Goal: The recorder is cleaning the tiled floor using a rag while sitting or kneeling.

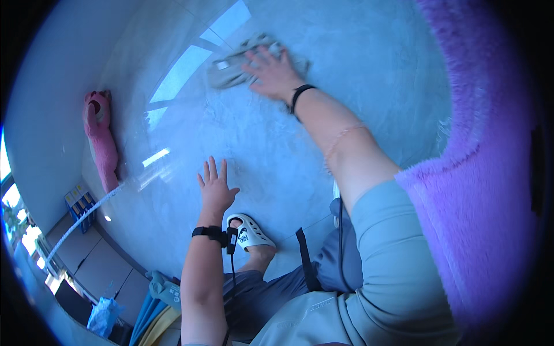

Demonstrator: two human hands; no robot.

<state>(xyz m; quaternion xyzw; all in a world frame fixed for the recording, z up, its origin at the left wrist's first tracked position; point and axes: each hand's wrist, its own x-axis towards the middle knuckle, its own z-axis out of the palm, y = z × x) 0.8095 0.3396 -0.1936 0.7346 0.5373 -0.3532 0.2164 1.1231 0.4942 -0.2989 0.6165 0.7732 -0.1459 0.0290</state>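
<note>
My right hand (272, 72) reaches far forward and presses flat on a crumpled grey cloth (231, 66) lying on the glossy grey tiled floor (369, 75). The fingers are spread over the cloth's right part. My left hand (215, 187) rests palm down on the bare floor closer to me, fingers apart, holding nothing. Both wrists wear black bands. Just below the left hand is my foot in a white clog (248, 232).
A fluffy purple rug (479, 190) covers the right side. A pink plush toy (99, 138) lies against the wall at left. Near it is a thin white hose (81, 222) and a blue box (81, 206); blue and yellow items (153, 308) sit at lower left.
</note>
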